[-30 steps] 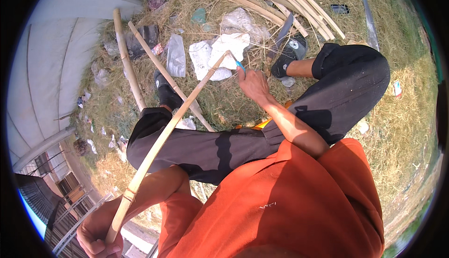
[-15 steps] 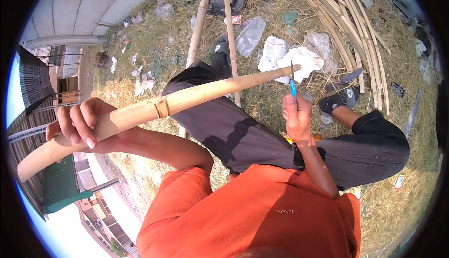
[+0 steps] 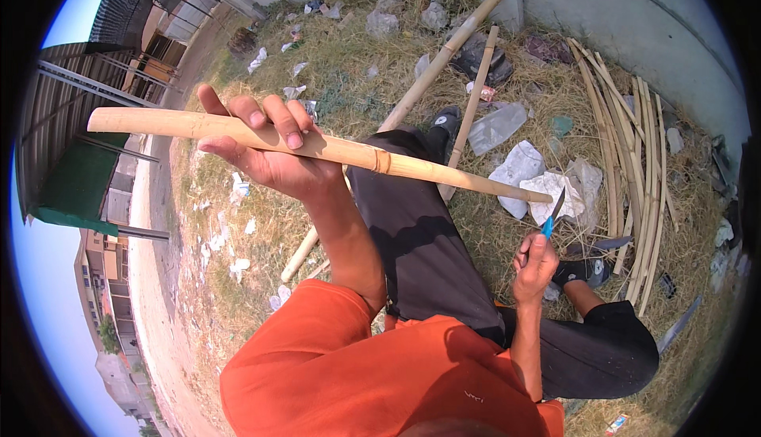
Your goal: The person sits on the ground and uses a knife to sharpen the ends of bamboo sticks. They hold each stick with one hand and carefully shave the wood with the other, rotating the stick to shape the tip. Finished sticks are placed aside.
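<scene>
A pale bamboo piece [image 3: 444, 174] slants across my front, wide and cut at its left end, narrowing to the right, with a raised node past mid-length. My left hand [image 3: 289, 169] grips its thick part from below, fingers over the top and thumb along the near side. In my closed right hand [image 3: 533, 269] is a small knife [image 3: 548, 226] with a bright blue handle, its blade pointing up beside the bamboo's narrow end. Whether the blade touches the bamboo I cannot tell. White crumpled sheets [image 3: 519, 171] lie on the ground behind that end.
Several split bamboo strips [image 3: 655, 183] lie in a bundle at the right. A thick bamboo pole [image 3: 432, 72] and a thinner one [image 3: 477, 88] run past my left leg. A long blade [image 3: 680, 326] lies at the far right on dry grass. Behind stands a grey wall [image 3: 634, 17].
My left hand has raised the bamboo's thick end, so the piece now slopes down to the right. My grip on it has turned. The view has swung leftward; the knife stays by the narrow end.
</scene>
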